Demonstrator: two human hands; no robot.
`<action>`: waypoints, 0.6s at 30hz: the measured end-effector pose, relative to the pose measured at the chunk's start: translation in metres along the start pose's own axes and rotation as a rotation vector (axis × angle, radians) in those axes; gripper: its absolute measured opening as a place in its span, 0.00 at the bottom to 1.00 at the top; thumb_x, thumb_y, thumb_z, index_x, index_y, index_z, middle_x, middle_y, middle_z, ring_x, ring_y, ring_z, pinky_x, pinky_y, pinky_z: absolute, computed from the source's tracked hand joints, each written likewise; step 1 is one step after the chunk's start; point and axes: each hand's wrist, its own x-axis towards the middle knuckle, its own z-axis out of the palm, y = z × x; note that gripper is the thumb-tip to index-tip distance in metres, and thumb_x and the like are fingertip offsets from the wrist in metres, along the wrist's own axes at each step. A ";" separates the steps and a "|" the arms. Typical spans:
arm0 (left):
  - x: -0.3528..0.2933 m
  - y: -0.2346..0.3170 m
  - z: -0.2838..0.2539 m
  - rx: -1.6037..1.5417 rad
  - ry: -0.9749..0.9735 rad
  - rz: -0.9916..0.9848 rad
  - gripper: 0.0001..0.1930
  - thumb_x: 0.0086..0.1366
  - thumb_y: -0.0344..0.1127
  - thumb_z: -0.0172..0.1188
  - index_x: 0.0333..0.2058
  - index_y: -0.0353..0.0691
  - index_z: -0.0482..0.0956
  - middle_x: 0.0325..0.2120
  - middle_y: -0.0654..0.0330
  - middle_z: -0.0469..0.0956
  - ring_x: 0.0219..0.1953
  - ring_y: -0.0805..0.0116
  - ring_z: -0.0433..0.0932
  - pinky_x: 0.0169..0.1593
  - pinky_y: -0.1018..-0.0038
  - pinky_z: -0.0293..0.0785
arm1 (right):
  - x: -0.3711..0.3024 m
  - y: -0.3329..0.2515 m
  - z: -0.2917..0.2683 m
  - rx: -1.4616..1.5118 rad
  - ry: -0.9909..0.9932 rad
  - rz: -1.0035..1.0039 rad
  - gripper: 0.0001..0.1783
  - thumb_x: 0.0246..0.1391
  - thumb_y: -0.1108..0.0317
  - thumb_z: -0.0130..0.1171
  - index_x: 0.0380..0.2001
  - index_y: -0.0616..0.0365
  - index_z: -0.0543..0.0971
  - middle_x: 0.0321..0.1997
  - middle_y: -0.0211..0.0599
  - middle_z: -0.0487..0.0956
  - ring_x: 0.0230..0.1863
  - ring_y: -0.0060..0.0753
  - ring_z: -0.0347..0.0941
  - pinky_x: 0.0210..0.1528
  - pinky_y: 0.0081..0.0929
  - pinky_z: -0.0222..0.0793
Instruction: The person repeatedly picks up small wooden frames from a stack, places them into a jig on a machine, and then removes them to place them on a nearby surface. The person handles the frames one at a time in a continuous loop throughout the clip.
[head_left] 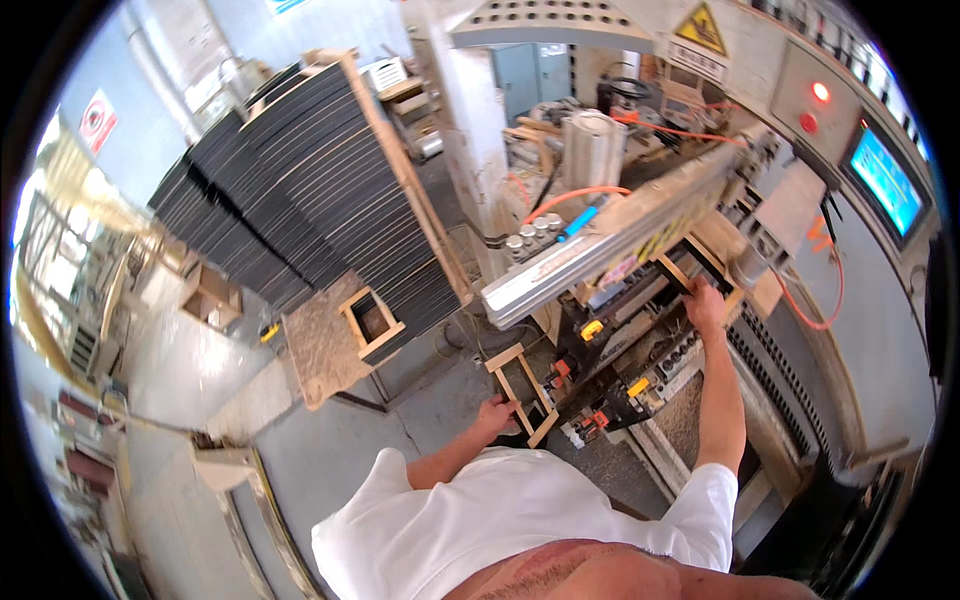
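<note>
My left hand is closed around one side of a small rectangular wooden frame, held tilted beside the machine's near end. Its middle is open, and the floor shows through. My right arm reaches forward into the machine. There, my right hand has its fingers curled on the edge of a second wooden frame, which lies among the machine's rails under the long metal beam. My fingertips are partly hidden there. Orange-and-black clamp fittings with yellow parts sit between my two hands.
A third wooden frame rests on a brown board table at left. Behind it rises a tall stack of dark panels. A control panel with a lit blue screen stands at right. An orange hose loops below it.
</note>
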 end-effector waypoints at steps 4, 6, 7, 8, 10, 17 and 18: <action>-0.006 -0.002 -0.018 -0.001 0.036 0.064 0.10 0.63 0.34 0.57 0.40 0.35 0.77 0.32 0.61 0.77 0.34 0.69 0.77 0.35 0.71 0.76 | -0.001 0.004 0.001 0.019 -0.013 0.003 0.15 0.41 0.72 0.65 0.35 0.55 0.75 0.32 0.48 0.80 0.38 0.55 0.76 0.37 0.44 0.71; -0.014 0.001 -0.026 -0.050 0.100 0.098 0.10 0.63 0.34 0.57 0.41 0.35 0.77 0.31 0.62 0.77 0.33 0.69 0.76 0.35 0.71 0.76 | 0.000 0.011 0.008 0.028 0.037 -0.007 0.16 0.42 0.72 0.65 0.37 0.53 0.75 0.33 0.45 0.81 0.38 0.53 0.77 0.38 0.44 0.71; -0.018 0.002 -0.030 -0.072 0.126 0.114 0.11 0.63 0.34 0.57 0.41 0.35 0.77 0.30 0.62 0.77 0.33 0.70 0.76 0.35 0.71 0.76 | 0.000 0.014 0.011 0.020 0.056 -0.018 0.15 0.44 0.70 0.65 0.37 0.51 0.75 0.33 0.42 0.81 0.38 0.53 0.77 0.38 0.44 0.72; -0.013 -0.002 -0.044 -0.040 0.150 0.124 0.12 0.63 0.34 0.57 0.43 0.35 0.77 0.32 0.61 0.78 0.32 0.69 0.77 0.34 0.70 0.76 | 0.002 0.015 0.015 0.037 0.055 -0.029 0.15 0.44 0.70 0.64 0.38 0.51 0.75 0.33 0.42 0.81 0.38 0.53 0.77 0.38 0.44 0.71; -0.012 -0.008 -0.066 0.008 0.262 0.173 0.13 0.63 0.35 0.57 0.43 0.35 0.78 0.31 0.61 0.79 0.32 0.70 0.77 0.33 0.70 0.76 | 0.003 0.013 0.016 0.053 0.038 -0.059 0.15 0.44 0.70 0.64 0.38 0.52 0.74 0.33 0.42 0.81 0.39 0.53 0.77 0.38 0.44 0.71; -0.024 0.002 -0.199 0.006 0.391 0.371 0.08 0.64 0.32 0.56 0.38 0.36 0.79 0.26 0.66 0.77 0.27 0.76 0.74 0.28 0.76 0.72 | 0.004 0.014 0.024 -0.023 0.007 -0.033 0.15 0.46 0.67 0.64 0.38 0.57 0.76 0.36 0.43 0.81 0.39 0.48 0.78 0.39 0.41 0.71; -0.028 0.014 -0.215 0.004 0.425 0.451 0.06 0.64 0.32 0.56 0.35 0.37 0.79 0.22 0.67 0.74 0.25 0.78 0.72 0.26 0.77 0.70 | 0.001 0.018 0.020 -0.033 0.035 -0.060 0.15 0.46 0.67 0.65 0.38 0.56 0.77 0.37 0.42 0.81 0.39 0.49 0.77 0.39 0.41 0.71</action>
